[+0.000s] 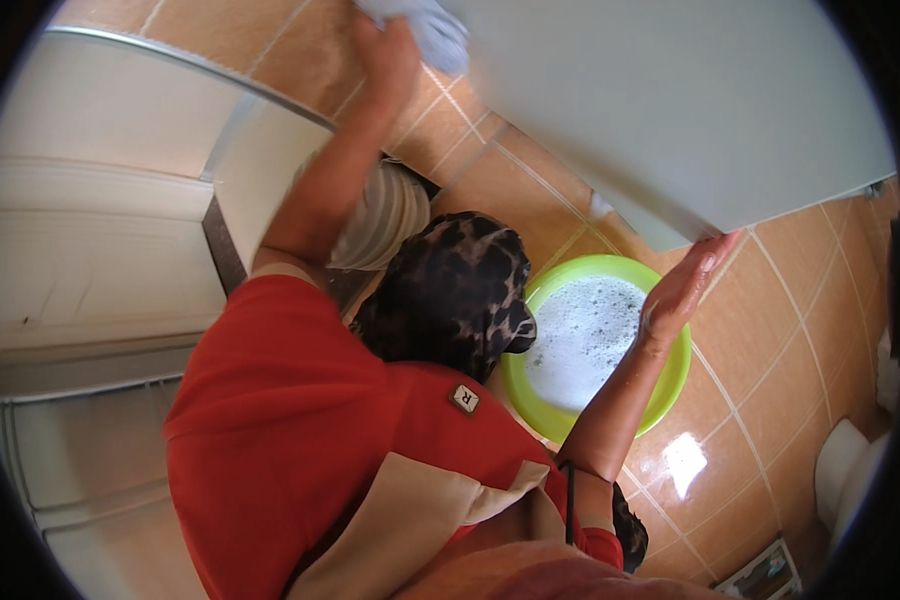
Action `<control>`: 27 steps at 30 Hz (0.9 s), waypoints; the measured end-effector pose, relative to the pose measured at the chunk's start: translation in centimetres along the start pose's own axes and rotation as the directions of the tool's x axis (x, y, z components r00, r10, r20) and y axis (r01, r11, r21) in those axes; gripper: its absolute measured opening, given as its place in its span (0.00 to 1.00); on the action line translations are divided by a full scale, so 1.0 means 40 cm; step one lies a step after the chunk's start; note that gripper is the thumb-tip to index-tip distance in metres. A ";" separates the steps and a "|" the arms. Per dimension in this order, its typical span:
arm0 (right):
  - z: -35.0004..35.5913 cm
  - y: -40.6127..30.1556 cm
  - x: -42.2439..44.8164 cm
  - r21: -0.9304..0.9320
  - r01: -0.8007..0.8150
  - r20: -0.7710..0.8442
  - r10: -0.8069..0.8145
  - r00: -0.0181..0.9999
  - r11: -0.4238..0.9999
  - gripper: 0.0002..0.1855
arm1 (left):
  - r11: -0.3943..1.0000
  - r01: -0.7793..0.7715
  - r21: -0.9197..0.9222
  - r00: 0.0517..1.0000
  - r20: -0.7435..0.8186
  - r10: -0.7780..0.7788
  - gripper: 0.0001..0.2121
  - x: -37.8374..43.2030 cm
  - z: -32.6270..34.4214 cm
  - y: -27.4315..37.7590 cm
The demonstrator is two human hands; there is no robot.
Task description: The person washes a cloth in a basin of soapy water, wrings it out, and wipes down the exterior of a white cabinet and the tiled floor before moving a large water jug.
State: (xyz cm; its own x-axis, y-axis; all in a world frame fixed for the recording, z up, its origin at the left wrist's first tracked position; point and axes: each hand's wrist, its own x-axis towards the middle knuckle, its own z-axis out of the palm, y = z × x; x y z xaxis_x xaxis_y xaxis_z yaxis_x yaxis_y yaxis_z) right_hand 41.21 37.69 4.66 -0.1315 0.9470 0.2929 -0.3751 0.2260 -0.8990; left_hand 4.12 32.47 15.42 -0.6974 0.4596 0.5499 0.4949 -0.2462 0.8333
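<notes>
My left hand [391, 64] grips a pale blue cloth [439, 34] at the top of the view, close to a large pale grey panel [667, 97] that looks like a door. My right hand [679, 296] lies against the panel's lower edge, fingers stretched along it; the fingertips are partly hidden. Under my right forearm stands a lime-green basin [675, 390] of foamy water [589, 337]. My bent knee, in dark leopard-print cloth [450, 292], is just left of the basin and overlaps its rim.
Orange floor tiles [757, 352] look wet and shiny. At left rises a white enclosure [105, 247] with a metal-edged rim. A beige striped rounded thing [390, 214] sits behind my knee. White bathroom fixtures [840, 457] stand at the right.
</notes>
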 end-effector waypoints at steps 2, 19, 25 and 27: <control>-0.006 0.003 0.000 0.030 0.011 -0.034 -0.010 0.999 0.999 0.36 | 0.937 -0.237 0.256 0.958 -0.098 0.269 0.11 0.118 -0.076 0.175; -0.029 -0.073 0.022 -0.001 -0.006 -0.075 0.006 0.997 1.000 0.35 | 0.072 -0.722 0.688 0.692 0.715 0.106 0.19 0.112 -0.102 0.208; -0.003 -0.075 0.030 -0.072 0.061 -0.010 -0.062 0.998 0.996 0.35 | -0.053 -0.792 0.609 0.608 0.794 0.034 0.23 0.016 -0.212 0.130; -0.012 -0.069 0.040 -0.083 0.080 -0.029 -0.083 0.996 0.993 0.34 | -0.526 -0.635 0.566 0.553 0.809 0.202 0.24 0.154 -0.178 0.255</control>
State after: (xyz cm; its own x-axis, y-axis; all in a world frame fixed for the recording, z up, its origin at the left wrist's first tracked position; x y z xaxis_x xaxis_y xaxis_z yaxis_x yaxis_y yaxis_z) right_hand 42.46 38.68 7.46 -0.0736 0.9311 0.3572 -0.3069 0.3196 -0.8965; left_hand 1.18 26.71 27.71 0.1340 0.8941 0.4274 0.4759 0.3203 -0.8191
